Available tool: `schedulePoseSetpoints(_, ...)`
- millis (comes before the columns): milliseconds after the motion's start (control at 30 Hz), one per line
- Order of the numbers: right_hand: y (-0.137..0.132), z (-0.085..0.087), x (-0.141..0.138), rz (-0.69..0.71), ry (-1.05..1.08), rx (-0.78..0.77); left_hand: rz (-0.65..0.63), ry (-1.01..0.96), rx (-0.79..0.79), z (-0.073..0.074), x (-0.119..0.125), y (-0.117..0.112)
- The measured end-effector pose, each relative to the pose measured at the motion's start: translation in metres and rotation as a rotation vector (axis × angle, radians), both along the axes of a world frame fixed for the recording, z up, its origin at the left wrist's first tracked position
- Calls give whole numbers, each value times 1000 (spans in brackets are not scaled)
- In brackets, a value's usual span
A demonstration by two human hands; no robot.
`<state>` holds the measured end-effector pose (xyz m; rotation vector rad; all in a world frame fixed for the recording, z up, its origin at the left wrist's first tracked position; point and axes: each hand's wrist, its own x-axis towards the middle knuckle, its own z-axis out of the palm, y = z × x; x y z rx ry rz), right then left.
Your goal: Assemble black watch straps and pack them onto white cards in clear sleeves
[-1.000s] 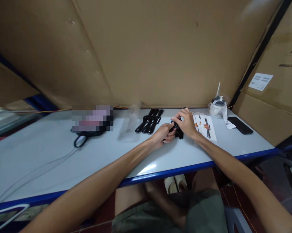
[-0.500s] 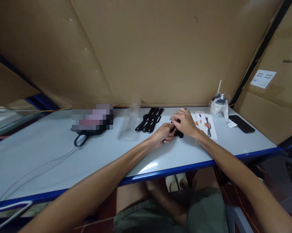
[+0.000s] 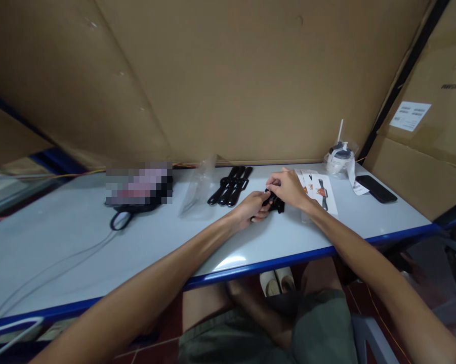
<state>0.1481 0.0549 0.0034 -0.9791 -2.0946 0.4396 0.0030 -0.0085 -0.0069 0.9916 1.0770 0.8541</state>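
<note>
Grip: While the left hand (image 3: 257, 205) curls around a black piece (image 3: 277, 204), the right hand (image 3: 286, 187) draws thumb and fingertips together on it from above, pinching; the exact spot pinched is hidden.
Black piece: mostly covered by both hands, over the counter (image 3: 155, 258), between the black tools (image 3: 230, 187) and the printed cards (image 3: 321, 193); a dark part shows below the fingers; whether it touches the surface cannot be told.
Black tools: three, glossy, long-handled with wider middles, laid side by side at a slant, just left of the hands.
Clear plastic bag (image 3: 198, 192): crumpled, left of the tools.
Printed cards: white, overlapping, each picturing a dark tool with an orange-red patch; beside the right wrist, partly behind it.
Wrapped cup (image 3: 338, 161): white and dark, in clear film, a white straw rising from it; back right.
Paper strip (image 3: 359, 188): white, trailing from the cup toward the phone (image 3: 375, 188).
Phone: black, lying flat near the right end.
Pixelated object (image 3: 140, 184): blurred out, on a black item with a loop (image 3: 121, 221); left of the bag.
Counter: pale top, blue front edge.
Cardboard: a tall brown panel (image 3: 228, 76) behind; a box (image 3: 417, 167) with a white label (image 3: 410, 116) at right.
</note>
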Motion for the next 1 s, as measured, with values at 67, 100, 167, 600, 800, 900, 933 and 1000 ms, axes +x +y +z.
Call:
schedulePoseSetpoints(67,3,-2,1,18,42,-58,3,2,-3,-1,-1,1)
schedulePoseSetpoints(100,4,-3,1,30,65,-92,6,-1,-6,-2,-2,1)
schedulePoseSetpoints(167,6,-6,2,54,111,-146,8,-16,-12,-2,-3,2)
schedulePoseSetpoints(600,2,-1,4,12,-154,93,12,-9,-20,6,1,-3)
schedulePoseSetpoints(800,3,3,8,-84,-243,87,26,-23,9,7,2,-5)
schedulePoseSetpoints(900,-2,6,7,-74,-310,124,28,-16,4,9,2,-5)
schedulePoseSetpoints(933,-3,6,7,-63,-326,130,25,-17,2,9,2,-5)
schedulePoseSetpoints(1000,-6,7,7,-26,-349,138,18,-17,-4,9,1,-5)
